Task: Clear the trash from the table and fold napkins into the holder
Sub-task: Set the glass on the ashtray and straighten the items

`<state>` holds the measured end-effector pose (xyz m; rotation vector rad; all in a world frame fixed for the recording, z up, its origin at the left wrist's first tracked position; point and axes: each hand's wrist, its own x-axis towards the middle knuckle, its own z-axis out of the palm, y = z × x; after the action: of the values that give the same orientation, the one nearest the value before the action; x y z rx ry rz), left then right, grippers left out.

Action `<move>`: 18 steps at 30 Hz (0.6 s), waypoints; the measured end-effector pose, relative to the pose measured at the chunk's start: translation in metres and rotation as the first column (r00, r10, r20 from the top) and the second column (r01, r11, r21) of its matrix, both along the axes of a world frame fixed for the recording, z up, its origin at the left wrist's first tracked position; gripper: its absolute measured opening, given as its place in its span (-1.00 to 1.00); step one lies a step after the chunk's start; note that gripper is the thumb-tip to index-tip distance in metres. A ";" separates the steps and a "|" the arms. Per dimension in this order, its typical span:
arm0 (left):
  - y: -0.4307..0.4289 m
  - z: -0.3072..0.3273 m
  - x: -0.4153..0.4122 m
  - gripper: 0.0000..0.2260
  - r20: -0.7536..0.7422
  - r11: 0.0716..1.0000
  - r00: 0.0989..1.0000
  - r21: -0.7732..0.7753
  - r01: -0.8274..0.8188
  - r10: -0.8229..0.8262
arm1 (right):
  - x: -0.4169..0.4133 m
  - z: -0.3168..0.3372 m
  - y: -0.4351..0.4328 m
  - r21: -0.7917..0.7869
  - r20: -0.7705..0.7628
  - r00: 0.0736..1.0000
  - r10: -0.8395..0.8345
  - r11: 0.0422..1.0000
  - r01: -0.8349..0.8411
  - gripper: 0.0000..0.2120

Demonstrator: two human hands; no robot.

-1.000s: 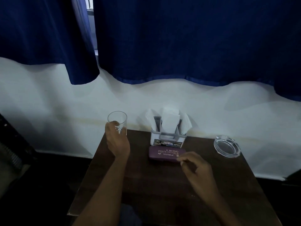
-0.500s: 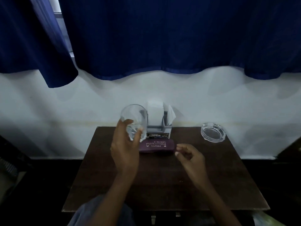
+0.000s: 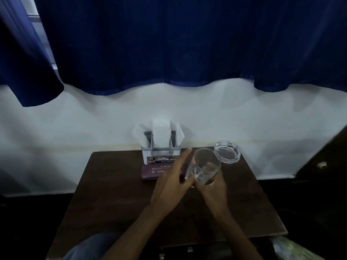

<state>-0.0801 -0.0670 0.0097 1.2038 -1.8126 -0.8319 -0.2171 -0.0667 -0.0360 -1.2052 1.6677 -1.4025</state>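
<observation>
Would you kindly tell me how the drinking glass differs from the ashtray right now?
The drinking glass is tall and narrow; the ashtray is low and wide. The drinking glass is held tilted in the right hand; the ashtray sits flat on the table at its far right corner, with no hand on it. Both are clear glass.

"OPE" (rest hidden) on holder (image 3: 148, 155)

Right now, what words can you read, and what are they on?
"OPE": sticker on the napkin holder; left hand covers what follows, smaller print blurred.
White lettering on the purple case: too blurred to read.
Glass in the right hand, ashtray: no text.
</observation>
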 end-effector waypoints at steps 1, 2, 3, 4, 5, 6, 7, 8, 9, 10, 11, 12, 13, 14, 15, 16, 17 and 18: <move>-0.004 0.000 0.002 -0.47 0.014 1.000 1.000 -0.006 -0.011 0.011 | -0.005 0.002 -0.005 0.011 -0.001 0.999 -0.035 0.999 0.035 -0.32; -0.009 0.000 0.005 -0.55 0.021 1.000 0.999 -0.010 -0.026 0.026 | -0.011 0.004 -0.011 0.004 0.003 0.998 -0.067 0.998 0.067 -0.31; -0.013 0.000 0.009 -0.64 0.035 0.999 0.998 -0.004 -0.046 0.046 | -0.016 0.008 -0.017 0.005 0.001 0.994 -0.109 0.994 0.109 -0.32; -0.017 0.000 0.013 -0.73 0.049 0.998 0.997 0.013 -0.065 0.064 | -0.023 0.011 -0.024 0.002 -0.001 0.989 -0.150 0.989 0.150 -0.34; -0.021 -0.001 0.016 -0.79 0.060 0.996 0.995 0.038 -0.082 0.080 | -0.030 0.014 -0.032 0.018 -0.006 0.981 -0.191 0.981 0.191 -0.34; -0.024 -0.002 0.019 -0.81 0.055 0.993 0.994 0.064 -0.099 0.095 | -0.039 0.013 -0.041 0.013 -0.026 0.974 -0.224 0.974 0.225 -0.32; -0.027 -0.002 0.020 -0.82 0.042 0.989 0.993 0.088 -0.117 0.113 | -0.046 0.014 -0.051 0.018 -0.058 0.966 -0.252 0.967 0.254 -0.28; -0.029 -0.003 0.021 -0.82 0.029 0.986 0.992 0.106 -0.128 0.126 | -0.054 0.013 -0.061 0.004 -0.093 0.956 -0.279 0.960 0.280 -0.25; -0.031 -0.003 0.022 -0.83 0.021 0.984 0.991 0.119 -0.135 0.134 | -0.059 0.013 -0.070 0.006 -0.133 0.943 -0.305 0.951 0.308 -0.24; -0.032 -0.004 0.021 -0.83 0.014 0.983 0.991 0.130 -0.134 0.133 | -0.064 0.014 -0.079 0.006 -0.173 0.932 -0.318 0.946 0.323 -0.25; -0.034 -0.005 0.021 -0.82 0.010 0.982 0.992 0.138 -0.127 0.127 | -0.067 0.016 -0.085 0.021 -0.208 0.922 -0.327 0.941 0.339 -0.27; -0.035 -0.006 0.021 -0.82 0.007 0.983 0.993 0.144 -0.118 0.118 | -0.071 0.017 -0.091 0.026 -0.240 0.913 -0.331 0.938 0.346 -0.29; -0.035 -0.006 0.021 -0.82 0.004 0.983 0.994 0.149 -0.107 0.108 | -0.074 0.019 -0.094 0.041 -0.273 0.902 -0.333 0.933 0.357 -0.29; -0.035 -0.007 0.020 -0.82 -0.004 0.983 0.995 0.156 -0.096 0.098 | -0.078 0.020 -0.099 0.039 -0.307 0.891 -0.336 0.931 0.364 -0.29; -0.036 -0.006 0.020 -0.82 -0.015 0.982 0.996 0.166 -0.089 0.092 | -0.081 0.021 -0.102 0.048 -0.327 0.883 -0.337 0.927 0.371 -0.29; -0.036 -0.005 0.021 -0.82 -0.028 0.980 0.995 0.176 -0.088 0.095 | -0.085 0.020 -0.106 0.043 -0.344 0.875 -0.340 0.925 0.377 -0.28; -0.036 -0.004 0.021 -0.81 -0.039 0.978 0.994 0.185 -0.094 0.103 | -0.086 0.020 -0.110 0.052 -0.351 0.872 -0.343 0.922 0.384 -0.27; -0.035 -0.002 0.022 -0.81 -0.048 0.976 0.992 0.190 -0.102 0.113 | -0.088 0.020 -0.112 0.059 -0.355 0.868 -0.348 0.918 0.392 -0.25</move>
<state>-0.0582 -0.1024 0.0077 1.3691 -1.6350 -0.9826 -0.3050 -0.1790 -0.0162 -1.1389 2.2965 -1.3280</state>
